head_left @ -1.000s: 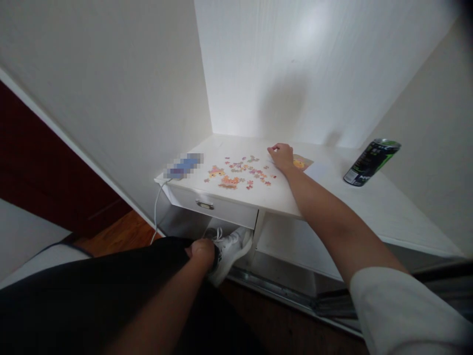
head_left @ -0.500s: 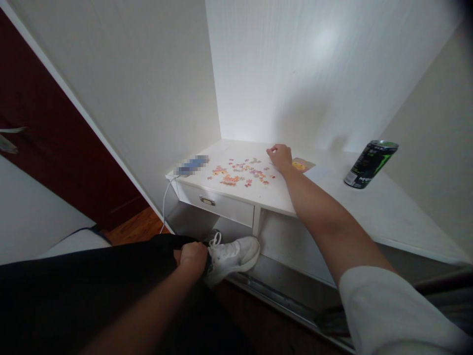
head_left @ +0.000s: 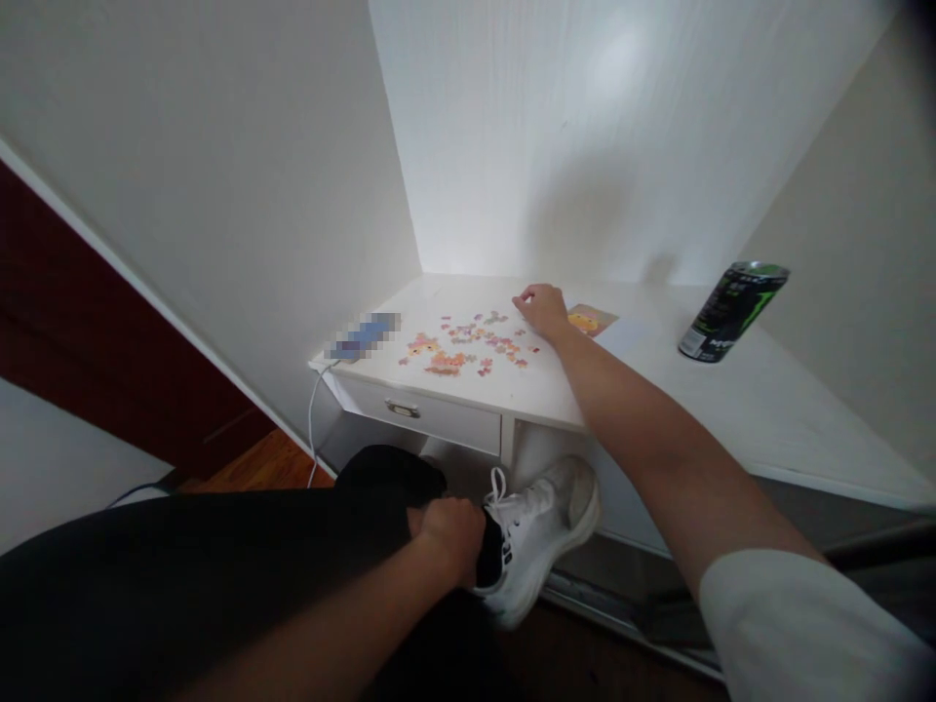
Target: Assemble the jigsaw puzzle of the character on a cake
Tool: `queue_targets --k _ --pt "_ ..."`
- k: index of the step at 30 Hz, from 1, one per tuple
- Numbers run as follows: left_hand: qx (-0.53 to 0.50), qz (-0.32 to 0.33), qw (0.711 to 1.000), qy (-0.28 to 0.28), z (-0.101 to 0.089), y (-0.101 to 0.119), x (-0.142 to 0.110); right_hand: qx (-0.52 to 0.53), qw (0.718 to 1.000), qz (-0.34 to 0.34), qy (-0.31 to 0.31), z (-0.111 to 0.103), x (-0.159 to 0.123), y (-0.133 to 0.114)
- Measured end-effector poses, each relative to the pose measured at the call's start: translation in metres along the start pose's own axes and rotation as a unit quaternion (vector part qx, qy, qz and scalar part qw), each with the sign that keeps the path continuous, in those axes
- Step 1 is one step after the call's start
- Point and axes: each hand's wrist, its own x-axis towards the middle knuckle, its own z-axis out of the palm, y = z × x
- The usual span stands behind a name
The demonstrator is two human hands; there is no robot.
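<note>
My right hand (head_left: 542,310) rests on the white desk (head_left: 577,390) just behind and to the right of scattered jigsaw puzzle pieces (head_left: 468,336). Its fingers are curled together; whether anything is between them is hidden. Some pieces lie joined in small orange and pink patches (head_left: 443,363) toward the front left. Beside my right wrist lies a card with a yellow picture (head_left: 591,320). Lower down, my left hand (head_left: 451,536) is closed round the dark trouser leg (head_left: 366,531) at the ankle, above a white sneaker (head_left: 541,531).
A black and green drink can (head_left: 735,310) stands on the right of the desk. At the left edge is a blurred-out blue object (head_left: 364,336) with a white cable (head_left: 313,419) hanging down. Below the desktop is a drawer (head_left: 439,419). Walls enclose the back and sides.
The sneaker and my left hand on the trouser leg have shifted right, and a dark knee or leg part now shows behind. The view has turned slightly; my right hand stays by the pieces.
</note>
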Motion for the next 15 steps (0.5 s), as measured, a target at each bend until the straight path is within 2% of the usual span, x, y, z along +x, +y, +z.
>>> queue_targets --k 7,9,12,14,15 --pt "0.049 0.123 0.99 -0.059 -0.021 0.006 0.051 -0.009 0.999 -0.028 -0.035 -0.002 0.003 -0.014" --pt "0.069 0.139 0.987 -0.048 -0.024 0.014 0.055 -0.012 0.998 -0.034 -0.047 -0.002 0.004 -0.017" --pt "0.12 0.129 0.984 0.003 -0.017 0.039 0.051 -0.016 0.997 -0.036 -0.06 -0.002 0.005 -0.021" --pt "0.172 0.188 0.966 0.031 -0.01 0.056 0.05 -0.018 0.997 -0.04 -0.068 -0.002 0.004 -0.026" --pt "0.205 0.248 0.945 0.055 -0.009 0.062 0.053 -0.019 0.996 -0.045 -0.074 -0.002 0.003 -0.029"
